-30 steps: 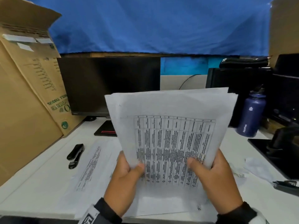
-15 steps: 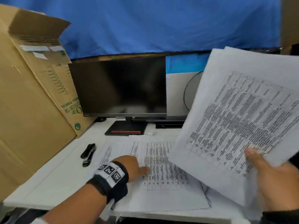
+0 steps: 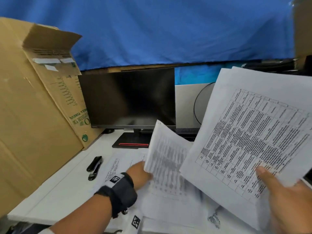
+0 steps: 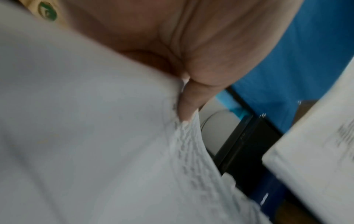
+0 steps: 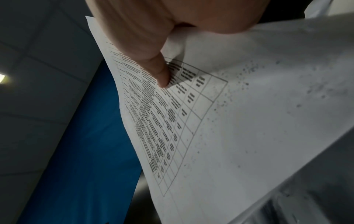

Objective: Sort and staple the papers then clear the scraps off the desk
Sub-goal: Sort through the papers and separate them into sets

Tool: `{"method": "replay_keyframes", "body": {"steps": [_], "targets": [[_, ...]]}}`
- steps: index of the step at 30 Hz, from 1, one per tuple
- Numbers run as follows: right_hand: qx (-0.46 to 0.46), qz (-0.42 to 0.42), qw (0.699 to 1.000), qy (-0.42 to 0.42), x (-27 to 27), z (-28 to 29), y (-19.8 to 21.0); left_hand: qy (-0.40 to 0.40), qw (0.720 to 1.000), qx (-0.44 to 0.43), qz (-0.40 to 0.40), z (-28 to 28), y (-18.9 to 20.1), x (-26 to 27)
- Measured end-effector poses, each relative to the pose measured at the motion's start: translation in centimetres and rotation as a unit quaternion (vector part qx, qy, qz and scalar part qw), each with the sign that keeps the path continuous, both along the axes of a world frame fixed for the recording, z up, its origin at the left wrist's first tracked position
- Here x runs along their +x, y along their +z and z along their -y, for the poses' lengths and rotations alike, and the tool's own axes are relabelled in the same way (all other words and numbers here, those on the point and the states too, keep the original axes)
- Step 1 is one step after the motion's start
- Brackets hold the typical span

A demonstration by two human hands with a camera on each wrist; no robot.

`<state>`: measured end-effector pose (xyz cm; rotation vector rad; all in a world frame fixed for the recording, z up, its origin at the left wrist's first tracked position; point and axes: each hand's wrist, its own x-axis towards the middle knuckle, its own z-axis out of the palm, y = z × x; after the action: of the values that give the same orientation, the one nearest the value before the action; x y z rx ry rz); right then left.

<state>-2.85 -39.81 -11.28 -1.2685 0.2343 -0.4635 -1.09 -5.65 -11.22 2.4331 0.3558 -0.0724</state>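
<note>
My right hand (image 3: 276, 191) holds a stack of printed table sheets (image 3: 249, 132) up at the right, thumb (image 5: 153, 66) pressed on the top page (image 5: 210, 121). My left hand (image 3: 140, 174) pinches the edge of another printed sheet (image 3: 167, 159) and has it lifted off the desk; the thumb (image 4: 187, 100) lies on that sheet (image 4: 95, 136), which is blurred. More papers (image 3: 118, 166) lie flat on the white desk (image 3: 55, 196) under both hands. A black stapler (image 3: 94, 167) lies on the desk left of the papers.
A large cardboard box (image 3: 33, 115) leans along the desk's left side. A dark monitor (image 3: 128, 98) on its black base (image 3: 133, 141) stands at the back, with a blue cloth (image 3: 168, 31) behind it. A cable (image 3: 196, 105) curves beside the monitor.
One second ago both hands held the stack. The right hand swung it up to the right; the left hand went down to the desk papers and now lifts one sheet by its edge.
</note>
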Motion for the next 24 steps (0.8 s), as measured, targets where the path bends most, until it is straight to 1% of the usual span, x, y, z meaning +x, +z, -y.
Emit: {"method": "replay_keyframes", "body": {"steps": [2, 3, 5, 6, 8, 10, 12, 14, 16, 17, 18, 20, 21, 22, 24], "targets": [[-0.012, -0.007, 1.0, -0.018, 0.2, 0.2, 0.0, 0.032, 0.994, -0.061, 0.089, -0.6, 1.7, -1.5], [-0.025, 0.002, 1.0, -0.006, -0.4, 0.0, 0.9, 0.041, 0.987, -0.085, 0.133, -1.0, 2.5, -2.4], [0.008, 0.015, 1.0, 0.001, -0.6, 0.2, 1.1, 0.063, 0.967, -0.104, 0.226, -1.6, 3.9, -4.1], [0.03, 0.004, 1.0, -0.008, -0.6, 0.2, 1.0, 0.076, 0.955, -0.108, 0.266, -1.8, 4.7, -5.0], [0.015, 0.011, 1.0, -0.011, -0.8, 0.5, 0.7, 0.099, 0.93, -0.131, 0.328, -2.3, 5.8, -6.9], [0.007, 0.02, 1.0, 0.007, -1.1, 0.3, 1.3, 0.102, 0.903, -0.207, 0.363, -2.6, 6.3, -8.6], [-0.019, 0.011, 1.0, 0.01, -1.7, -0.8, 2.1, 0.085, 0.873, -0.327, 0.35, -2.5, 6.1, -9.6], [-0.049, -0.008, 0.997, 0.054, -2.3, -2.2, 2.2, 0.059, 0.847, -0.44, 0.294, -1.6, 5.0, -10.0], [-0.071, -0.026, 0.987, 0.142, -2.8, -3.6, 1.9, 0.043, 0.827, -0.511, 0.232, 0.0, 3.9, -10.1], [-0.076, -0.033, 0.975, 0.207, -2.5, -4.2, 1.3, 0.039, 0.821, -0.53, 0.208, 0.8, 3.3, -10.0], [-0.085, -0.054, 0.962, 0.254, -2.5, -4.9, 1.4, 0.04, 0.82, -0.54, 0.188, 1.8, 2.7, -9.9], [-0.168, -0.072, 0.942, 0.281, -2.6, -5.6, 1.0, 0.034, 0.817, -0.554, 0.155, 3.4, 1.6, -9.8], [-0.169, -0.08, 0.94, 0.285, -2.9, -5.6, 1.0, 0.026, 0.819, -0.554, 0.148, 3.9, 1.2, -9.7], [-0.141, -0.095, 0.945, 0.28, -3.2, -5.6, 1.4, 0.023, 0.829, -0.539, 0.151, 4.4, 1.0, -9.6], [-0.116, -0.085, 0.946, 0.289, -3.2, -6.4, 2.2, 0.037, 0.858, -0.478, 0.183, 4.7, 1.2, -9.5]]}}
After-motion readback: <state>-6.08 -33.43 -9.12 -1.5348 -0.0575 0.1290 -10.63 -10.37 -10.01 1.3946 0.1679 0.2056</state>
